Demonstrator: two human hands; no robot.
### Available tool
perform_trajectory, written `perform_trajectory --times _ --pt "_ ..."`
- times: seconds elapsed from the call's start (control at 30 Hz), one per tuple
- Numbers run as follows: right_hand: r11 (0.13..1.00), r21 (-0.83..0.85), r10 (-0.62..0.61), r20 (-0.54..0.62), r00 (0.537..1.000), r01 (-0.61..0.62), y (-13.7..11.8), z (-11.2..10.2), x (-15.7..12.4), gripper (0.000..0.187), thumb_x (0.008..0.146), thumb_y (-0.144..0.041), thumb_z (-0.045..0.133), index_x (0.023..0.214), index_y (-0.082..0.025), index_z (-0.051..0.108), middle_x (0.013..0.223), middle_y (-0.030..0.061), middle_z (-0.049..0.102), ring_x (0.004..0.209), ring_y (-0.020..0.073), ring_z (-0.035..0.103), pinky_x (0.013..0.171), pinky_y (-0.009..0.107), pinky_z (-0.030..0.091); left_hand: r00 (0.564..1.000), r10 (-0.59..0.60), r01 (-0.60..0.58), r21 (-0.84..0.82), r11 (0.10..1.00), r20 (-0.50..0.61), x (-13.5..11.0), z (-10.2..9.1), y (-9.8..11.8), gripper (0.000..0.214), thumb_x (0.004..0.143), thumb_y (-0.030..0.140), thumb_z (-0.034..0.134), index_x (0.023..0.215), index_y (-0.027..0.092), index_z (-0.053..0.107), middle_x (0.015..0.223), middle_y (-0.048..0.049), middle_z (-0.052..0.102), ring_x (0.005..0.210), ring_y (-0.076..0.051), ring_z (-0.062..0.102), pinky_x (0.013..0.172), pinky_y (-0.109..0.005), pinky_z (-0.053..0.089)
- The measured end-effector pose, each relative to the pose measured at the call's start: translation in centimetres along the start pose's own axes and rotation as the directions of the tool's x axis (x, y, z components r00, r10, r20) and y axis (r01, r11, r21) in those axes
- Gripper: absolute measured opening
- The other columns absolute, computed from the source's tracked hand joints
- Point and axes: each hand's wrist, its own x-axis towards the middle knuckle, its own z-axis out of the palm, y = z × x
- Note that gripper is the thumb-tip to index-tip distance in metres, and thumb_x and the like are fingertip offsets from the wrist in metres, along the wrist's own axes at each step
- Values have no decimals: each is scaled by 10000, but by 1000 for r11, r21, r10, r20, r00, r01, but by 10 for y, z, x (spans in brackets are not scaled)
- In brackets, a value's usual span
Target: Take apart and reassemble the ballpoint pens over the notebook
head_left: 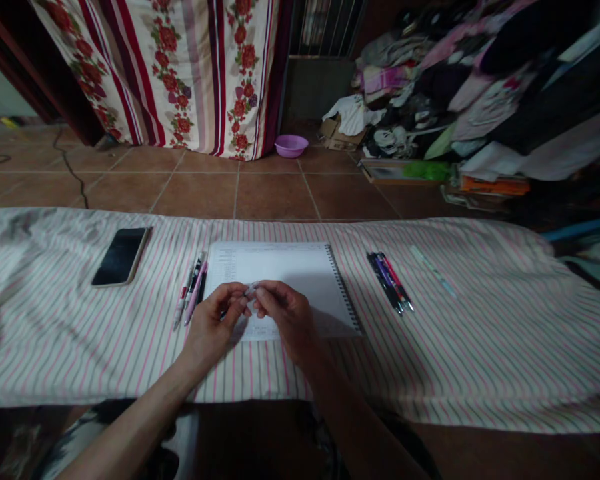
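Both hands meet over the near left part of an open spiral notebook [280,260], whose white page has faint writing along its left side. Between the fingertips is a small pale, shiny piece [251,289], too small and blurred to name. My left hand [215,317] pinches it from one side, thumb against fingers. From the other side my right hand [293,320] closes on it in a similar pinch. Just left of the notebook lie several pens [194,290], close to my left hand. Another group of pens [390,283] rests to the right of the spiral binding.
A striped cloth [480,347] covers the low table. On it are a phone [121,257] at the left and a pale slim stick-like item [433,270] at the right. Beyond are a floral curtain [195,80], a purple basin [291,145] and piled clothes [390,73].
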Motion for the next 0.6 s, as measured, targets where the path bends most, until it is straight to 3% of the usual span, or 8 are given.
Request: perform_trajectory --times 0.17,0.3,0.4,0.53,0.6 --pt "999 7 42 -18 999 -42 4 1 2 152 665 -307 651 709 -164 622 491 -47 558 422 57 455 446 197 373 986 167 -168 268 949 28 -1 -4 -3 150 818 216 490 941 184 570 881 -40 637 799 -148 614 740 -285 479" --pt "998 19 56 -52 997 -55 4 0 2 164 690 -313 644 680 -152 619 472 -55 513 418 42 403 434 188 321 951 299 -301 484 822 84 -1 -7 -1 181 826 190 479 984 188 569 930 -54 638 875 -165 590 781 -311 462" --pt "991 105 91 -82 992 -83 3 0 2 183 681 -326 658 685 -145 633 518 -40 528 451 43 406 441 184 320 923 382 -329 599 730 41 -1 -9 2 182 803 210 526 973 194 587 931 -60 640 893 -198 570 803 -352 438" --pt "961 231 196 -178 964 -152 0 0 2 227 616 -338 710 718 -144 651 612 -9 576 513 57 459 454 175 354 854 496 -329 579 746 -154 -8 -10 13 145 729 192 613 870 209 636 852 -67 632 852 -220 547 801 -354 411" --pt "937 299 252 -226 941 -180 -1 0 3 234 589 -325 729 730 -153 658 643 -6 593 551 62 494 478 168 382 853 500 -379 482 790 -149 -17 -7 18 102 697 165 638 780 221 656 781 -59 639 794 -211 548 781 -333 404"
